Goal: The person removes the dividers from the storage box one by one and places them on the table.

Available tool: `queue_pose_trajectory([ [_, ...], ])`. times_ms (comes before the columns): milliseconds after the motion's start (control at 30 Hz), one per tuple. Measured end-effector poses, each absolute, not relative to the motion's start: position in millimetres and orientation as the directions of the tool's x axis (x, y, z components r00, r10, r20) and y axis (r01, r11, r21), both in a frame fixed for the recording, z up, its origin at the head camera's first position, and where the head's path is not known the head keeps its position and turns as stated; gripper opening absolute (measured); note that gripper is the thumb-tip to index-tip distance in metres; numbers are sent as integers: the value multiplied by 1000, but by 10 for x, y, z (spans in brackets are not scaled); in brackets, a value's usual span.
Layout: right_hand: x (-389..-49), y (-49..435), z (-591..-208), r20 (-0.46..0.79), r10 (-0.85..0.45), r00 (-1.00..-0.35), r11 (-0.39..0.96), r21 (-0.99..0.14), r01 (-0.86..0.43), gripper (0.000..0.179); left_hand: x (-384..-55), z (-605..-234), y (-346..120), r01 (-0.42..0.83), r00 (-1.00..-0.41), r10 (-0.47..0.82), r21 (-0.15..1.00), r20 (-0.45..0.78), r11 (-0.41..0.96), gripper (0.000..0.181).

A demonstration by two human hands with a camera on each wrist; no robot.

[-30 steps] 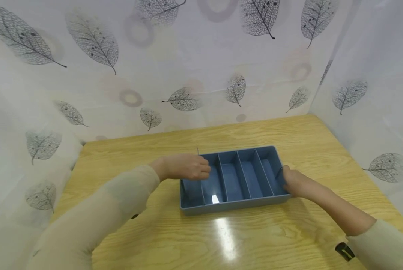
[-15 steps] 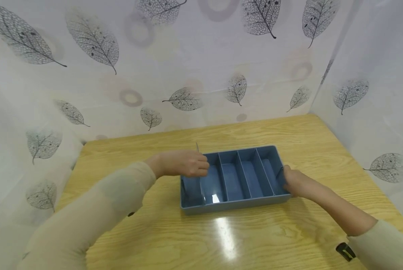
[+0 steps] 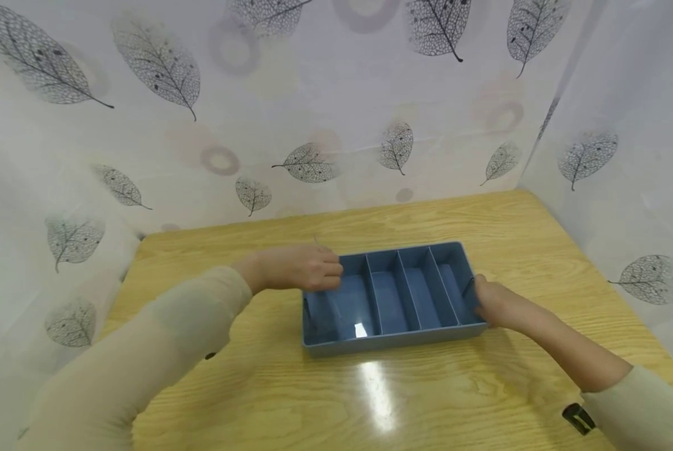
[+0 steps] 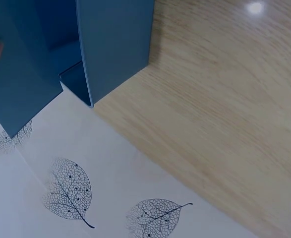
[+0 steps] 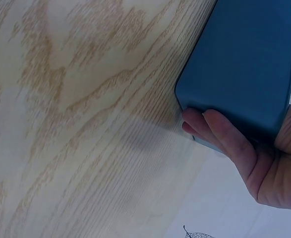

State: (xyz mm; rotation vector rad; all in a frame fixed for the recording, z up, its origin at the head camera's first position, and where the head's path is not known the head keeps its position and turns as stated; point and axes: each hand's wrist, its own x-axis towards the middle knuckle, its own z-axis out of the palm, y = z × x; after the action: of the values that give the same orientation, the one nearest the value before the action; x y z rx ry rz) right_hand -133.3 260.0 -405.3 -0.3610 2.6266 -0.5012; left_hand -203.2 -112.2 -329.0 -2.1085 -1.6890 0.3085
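Holds a thin blue divider point(image 4: 26, 74) pinched in the left hand point(image 3: 299, 268), raised partly above the rim at the left end of the blue box point(image 3: 395, 341). Grips the box's right end with the right hand point(image 3: 500, 304). Has the box on the wooden table point(image 3: 257, 388), with three upright partitions point(image 3: 410, 291) inside.

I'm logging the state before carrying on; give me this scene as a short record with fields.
Container: blue-grey rectangular plastic-looking box, open top up
Dividers: three thin blue-grey panels standing inside
Left hand: holds a flat blue-grey panel rising above the box's left end
Right hand: grips the box's right end
Surface: pale wood-grain table
Backdrop: white leaf-print sheet
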Motion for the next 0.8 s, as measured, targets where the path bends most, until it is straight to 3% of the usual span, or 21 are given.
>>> queue_pose_trajectory([
  [367, -1306, 2623, -4067, -333, -367, -869, 882, -421, -211, 36, -2015, -3168, -1306, 867, 152, 987, -486, 56, -106, 7],
  [800, -1324, 2597, -4071, -332, -379, -864, 876, -430, -219, 35, -2066, -3222, -1680, 905, 34, 988, -425, 148, 33, 15],
])
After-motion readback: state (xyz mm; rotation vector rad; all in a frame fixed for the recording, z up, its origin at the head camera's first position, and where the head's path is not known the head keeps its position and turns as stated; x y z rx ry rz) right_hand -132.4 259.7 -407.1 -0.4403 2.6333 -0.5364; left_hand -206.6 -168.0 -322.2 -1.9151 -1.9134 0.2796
